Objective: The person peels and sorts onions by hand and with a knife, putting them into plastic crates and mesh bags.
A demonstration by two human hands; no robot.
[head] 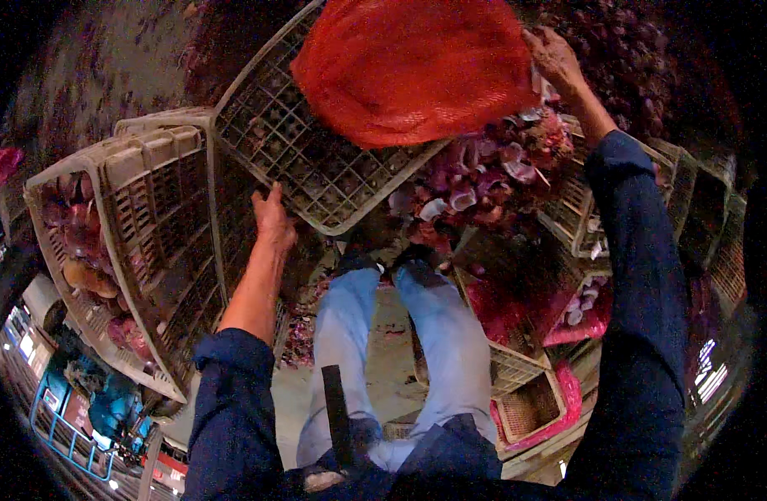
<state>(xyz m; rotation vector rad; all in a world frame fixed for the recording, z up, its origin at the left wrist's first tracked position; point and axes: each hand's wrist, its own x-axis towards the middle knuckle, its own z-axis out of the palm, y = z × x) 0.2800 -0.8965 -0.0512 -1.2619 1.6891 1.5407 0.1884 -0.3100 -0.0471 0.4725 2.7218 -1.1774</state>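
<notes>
My left hand (274,219) is at the lower left rim of a tilted plastic lattice crate (339,181), fingertips up against the edge. Whether it grips the rim is unclear. A bulging red mesh bag (414,75) covers the crate's upper part, and its contents cannot be made out. At the bag's right edge is my right hand (555,59), its fingers curled on the mesh. Below and right of the bag lies a heap of purple-red onions and loose skins (477,181).
To the left, an upright crate (158,206) holds onions (79,232). More crates (584,219) stand at right, with a pink-edged basket (533,410) lower down. A blue metal frame (70,438) is at lower left. Onions are spread at upper right (627,75).
</notes>
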